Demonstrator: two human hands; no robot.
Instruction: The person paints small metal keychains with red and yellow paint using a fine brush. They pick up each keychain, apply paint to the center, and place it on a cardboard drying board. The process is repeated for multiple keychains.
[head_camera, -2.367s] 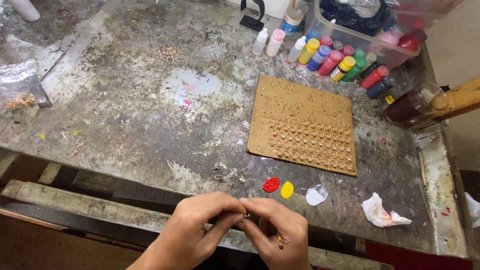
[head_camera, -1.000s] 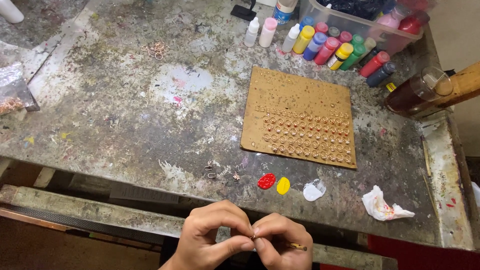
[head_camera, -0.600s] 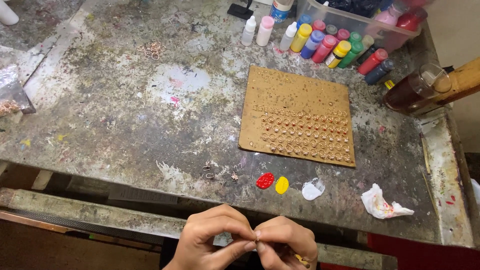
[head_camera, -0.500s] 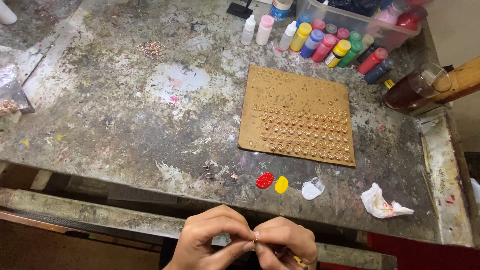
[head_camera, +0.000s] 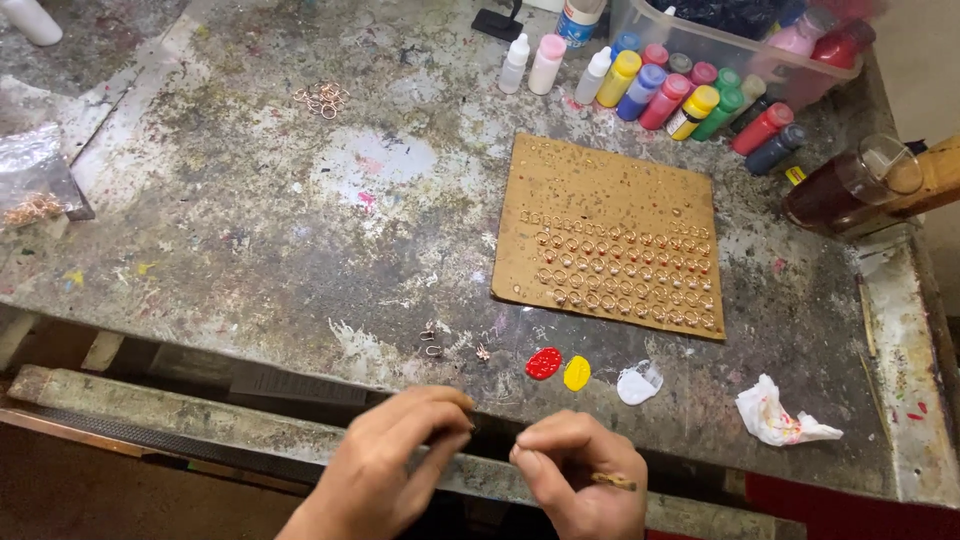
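Note:
Both my hands hover at the table's near edge, a small gap between them. My left hand (head_camera: 385, 470) has thumb and fingertips pinched together; anything between them is too small to see. My right hand (head_camera: 575, 478) is curled, with a thin brown stick (head_camera: 612, 481) tucked under its fingers. Just beyond them lie red (head_camera: 543, 363), yellow (head_camera: 576, 373) and white (head_camera: 638, 384) paint blobs on the table. Behind those lies a brown cardboard sheet (head_camera: 600, 185) carrying rows of small metal rings (head_camera: 620, 275).
Several coloured paint bottles (head_camera: 690, 92) and a plastic tub (head_camera: 700, 40) stand at the back right, beside a glass jar of dark red liquid (head_camera: 835, 190). A crumpled tissue (head_camera: 780, 418), loose metal bits (head_camera: 432, 342), a ring pile (head_camera: 322, 98) and a plastic bag (head_camera: 35, 185) lie around.
My hands, earlier pressed together pinching something small, have drawn apart. The view has shifted slightly, so the table sits higher in frame.

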